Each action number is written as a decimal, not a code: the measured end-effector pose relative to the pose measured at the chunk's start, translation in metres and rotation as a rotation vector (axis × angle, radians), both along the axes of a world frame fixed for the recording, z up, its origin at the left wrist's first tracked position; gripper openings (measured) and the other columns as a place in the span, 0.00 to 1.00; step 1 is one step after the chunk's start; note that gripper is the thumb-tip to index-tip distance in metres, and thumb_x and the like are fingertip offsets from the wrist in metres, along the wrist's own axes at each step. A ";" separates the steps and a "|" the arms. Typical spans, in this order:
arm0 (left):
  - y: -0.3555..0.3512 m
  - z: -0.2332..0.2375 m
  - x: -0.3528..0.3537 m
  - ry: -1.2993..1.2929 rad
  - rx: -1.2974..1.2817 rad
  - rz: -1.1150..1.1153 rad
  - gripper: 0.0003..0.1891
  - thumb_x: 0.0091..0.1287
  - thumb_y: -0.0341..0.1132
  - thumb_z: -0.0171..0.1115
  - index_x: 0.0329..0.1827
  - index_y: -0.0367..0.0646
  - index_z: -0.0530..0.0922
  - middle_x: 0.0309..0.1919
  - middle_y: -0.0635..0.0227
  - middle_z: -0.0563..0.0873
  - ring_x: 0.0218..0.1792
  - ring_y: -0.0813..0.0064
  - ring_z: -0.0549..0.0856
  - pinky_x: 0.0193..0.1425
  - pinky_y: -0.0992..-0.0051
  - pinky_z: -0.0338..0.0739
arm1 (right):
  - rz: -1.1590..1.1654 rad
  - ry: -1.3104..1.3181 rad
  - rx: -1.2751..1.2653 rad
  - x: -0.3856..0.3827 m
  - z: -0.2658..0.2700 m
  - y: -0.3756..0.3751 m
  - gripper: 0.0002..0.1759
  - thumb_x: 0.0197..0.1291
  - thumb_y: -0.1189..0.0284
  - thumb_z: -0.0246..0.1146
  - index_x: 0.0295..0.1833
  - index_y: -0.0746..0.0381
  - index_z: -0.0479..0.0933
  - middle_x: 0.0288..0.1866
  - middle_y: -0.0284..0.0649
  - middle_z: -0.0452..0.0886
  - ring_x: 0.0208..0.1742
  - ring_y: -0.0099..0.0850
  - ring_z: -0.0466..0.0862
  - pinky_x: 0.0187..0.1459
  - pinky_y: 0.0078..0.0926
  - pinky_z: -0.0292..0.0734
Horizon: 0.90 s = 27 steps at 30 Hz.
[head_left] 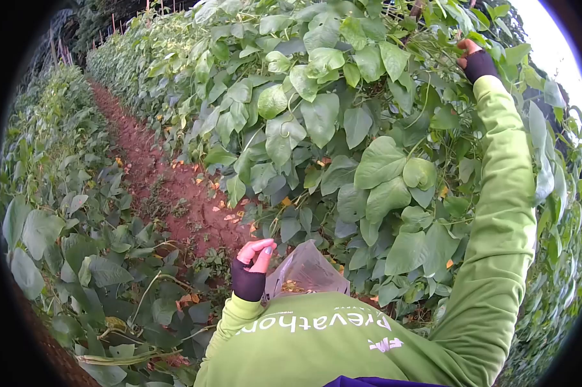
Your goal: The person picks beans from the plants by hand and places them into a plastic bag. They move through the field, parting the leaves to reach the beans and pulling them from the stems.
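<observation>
My left hand (pixel 253 264), in a dark fingerless glove, is held low in front of my chest with its fingers curled toward the thumb. Anything between those fingertips is too small to make out. Just right of it, a clear plastic bag (pixel 310 267) hangs open at my front with yellowish bits inside. My right hand (pixel 475 59), gloved the same way, reaches up to the top of the leafy vines (pixel 368 61). Its fingers are bent in among thin stems, and what they grip is hidden.
A wall of broad-leaved climbing plants (pixel 320 119) stands directly ahead and to the right. A reddish dirt path (pixel 155 171) with fallen yellow leaves runs away at the left. Beyond it grows another row of vines (pixel 52 155). Thin stakes rise in the distance.
</observation>
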State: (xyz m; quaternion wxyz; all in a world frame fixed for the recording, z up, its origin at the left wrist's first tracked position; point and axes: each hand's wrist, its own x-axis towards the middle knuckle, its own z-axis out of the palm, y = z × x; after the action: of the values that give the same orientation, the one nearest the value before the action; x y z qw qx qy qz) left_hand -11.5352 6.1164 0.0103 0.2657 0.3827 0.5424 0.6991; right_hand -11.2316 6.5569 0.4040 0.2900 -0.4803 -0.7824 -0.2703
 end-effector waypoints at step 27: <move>-0.003 -0.002 0.000 -0.049 -0.041 -0.081 0.07 0.69 0.25 0.60 0.48 0.38 0.83 0.41 0.67 0.84 0.43 0.80 0.84 0.49 0.80 0.76 | 0.754 0.661 -0.465 -0.038 -0.098 -0.205 0.09 0.65 0.78 0.61 0.50 0.66 0.80 0.43 0.33 0.84 0.43 0.20 0.83 0.46 0.19 0.78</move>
State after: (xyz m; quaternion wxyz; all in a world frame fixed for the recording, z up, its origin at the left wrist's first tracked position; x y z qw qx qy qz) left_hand -11.5355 6.1130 0.0086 0.3147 0.3813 0.5340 0.6859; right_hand -11.2699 6.3523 0.3061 0.4831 -0.2775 -0.8067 0.1973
